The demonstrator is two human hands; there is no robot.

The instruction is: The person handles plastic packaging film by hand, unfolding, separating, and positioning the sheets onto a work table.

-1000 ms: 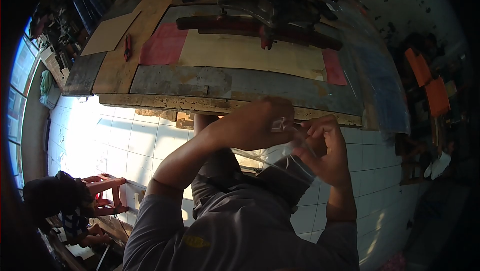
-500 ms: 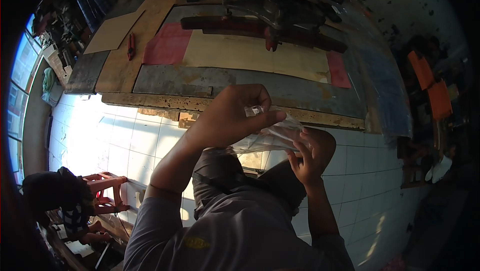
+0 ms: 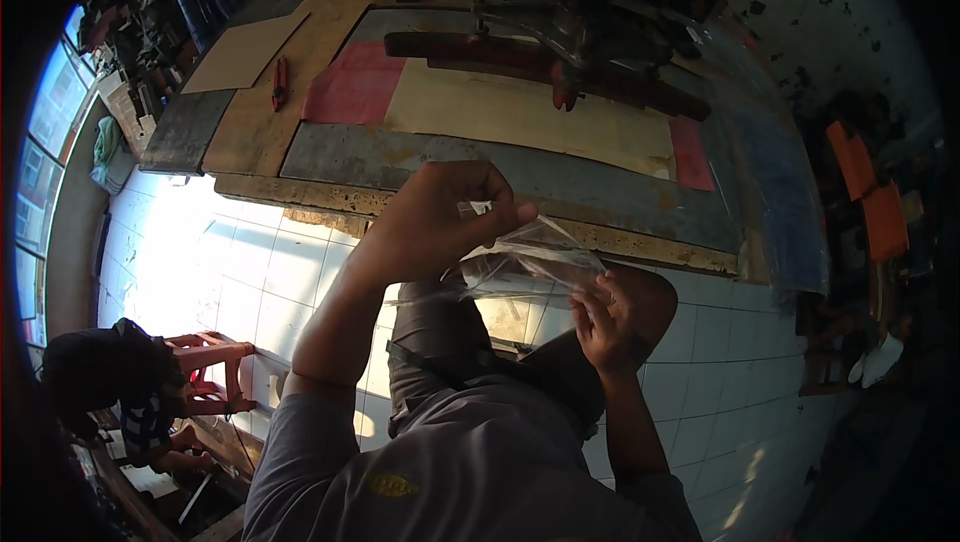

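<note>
A clear plastic sheet or bag (image 3: 540,264), thin and crumpled, stretches between my two hands above my lap. My left hand (image 3: 440,220) pinches its upper left part between thumb and fingers, close to the bench's front edge. Lower and to the right, my right hand (image 3: 606,324) grips the plastic's right end with its fingertips. Strands or folds of the plastic hang to the left below my left hand. Whether anything lies inside the plastic cannot be made out.
Ahead, a workbench (image 3: 480,204) bears a cream sheet (image 3: 520,114) with pink ends under a dark red clamp bar (image 3: 470,49). A red cutter (image 3: 280,84) lies at left. A red stool (image 3: 212,372) and another person (image 3: 150,432) are at lower left.
My hands have moved apart, the left one leftward and the right one down and slightly left, stretching the plastic between them. The bench has shifted a little to the right in view.
</note>
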